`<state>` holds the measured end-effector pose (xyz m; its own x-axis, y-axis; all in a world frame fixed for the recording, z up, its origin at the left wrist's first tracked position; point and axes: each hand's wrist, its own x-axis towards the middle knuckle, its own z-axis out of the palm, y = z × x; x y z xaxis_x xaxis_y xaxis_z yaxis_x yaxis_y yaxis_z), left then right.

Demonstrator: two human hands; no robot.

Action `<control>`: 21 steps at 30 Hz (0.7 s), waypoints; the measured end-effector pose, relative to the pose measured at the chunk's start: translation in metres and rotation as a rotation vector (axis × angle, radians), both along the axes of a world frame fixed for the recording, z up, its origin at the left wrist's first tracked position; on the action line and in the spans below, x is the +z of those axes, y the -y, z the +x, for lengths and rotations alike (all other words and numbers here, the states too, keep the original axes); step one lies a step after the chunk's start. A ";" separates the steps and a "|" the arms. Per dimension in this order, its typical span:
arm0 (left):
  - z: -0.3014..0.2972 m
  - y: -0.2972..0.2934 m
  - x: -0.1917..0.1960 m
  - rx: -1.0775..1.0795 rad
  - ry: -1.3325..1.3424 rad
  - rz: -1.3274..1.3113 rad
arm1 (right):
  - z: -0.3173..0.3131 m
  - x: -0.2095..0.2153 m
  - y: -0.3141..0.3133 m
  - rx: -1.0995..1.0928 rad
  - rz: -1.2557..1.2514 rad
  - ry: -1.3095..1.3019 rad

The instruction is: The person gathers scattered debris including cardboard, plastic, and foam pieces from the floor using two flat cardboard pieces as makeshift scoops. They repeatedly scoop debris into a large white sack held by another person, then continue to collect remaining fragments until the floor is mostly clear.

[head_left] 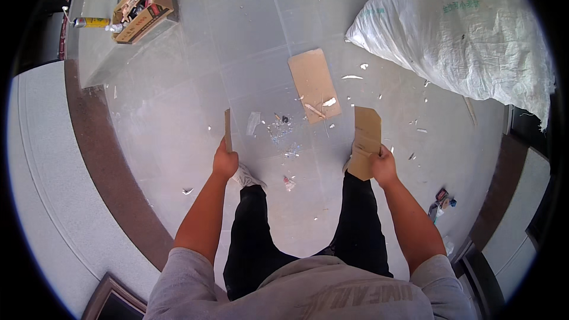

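Observation:
My left hand (224, 160) is closed round the lower end of a narrow cardboard piece (227, 129), seen nearly edge-on. In my right hand (384, 168) is a wider brown cardboard piece (366, 133), gripped at its lower right edge. Both pieces are held upright above the floor, well apart. Between them a loose scatter of small bluish and white bits (283, 136) lies on the grey floor, with a dark little lump at its top. Beyond it a flat cardboard sheet (311, 77) rests on the floor, carrying a few white and tan scraps.
A big white woven sack (456, 29) lies at the far right. An open cardboard box (155, 9) of odds and ends stands far left, beside a yellow canister (92, 22). White scraps dot the floor. Small dark litter (440, 201) lies right of my arm.

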<state>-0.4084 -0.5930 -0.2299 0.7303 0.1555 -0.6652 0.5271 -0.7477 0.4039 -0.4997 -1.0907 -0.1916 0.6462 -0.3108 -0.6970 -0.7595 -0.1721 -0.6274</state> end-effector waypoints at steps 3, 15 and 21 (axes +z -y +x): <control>0.002 -0.034 -0.117 -0.100 -0.030 0.061 | -0.037 -0.141 -0.068 0.275 -0.285 -0.148; -0.012 -0.012 -0.352 -0.381 0.089 0.261 | -0.108 -0.350 -0.213 0.378 -0.524 -0.171; -0.111 0.076 -0.342 -0.586 -0.059 0.102 | -0.046 -0.339 -0.122 0.278 -0.692 0.085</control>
